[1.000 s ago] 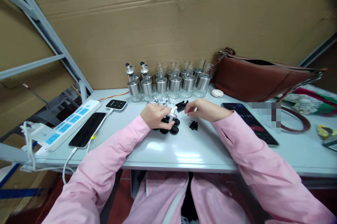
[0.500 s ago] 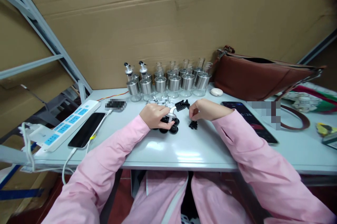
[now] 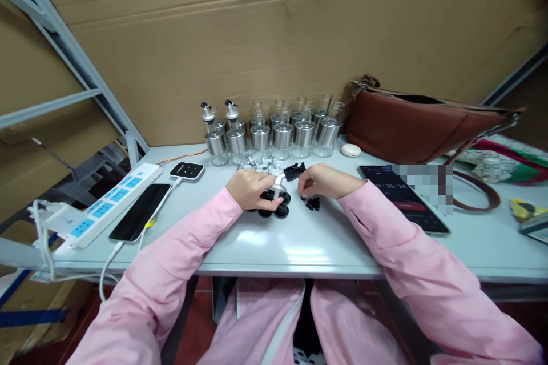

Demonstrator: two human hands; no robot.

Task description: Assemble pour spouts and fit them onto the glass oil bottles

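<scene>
Your left hand (image 3: 250,188) pinches a small white spout (image 3: 279,182) above the black round caps (image 3: 274,205) at table centre. Your right hand (image 3: 321,180), at three o'clock of it, has its fingers curled together; whether they grip anything, I cannot tell. Small black plugs (image 3: 312,203) lie just below it. Steel bottles (image 3: 274,135) stand at twelve o'clock.
</scene>
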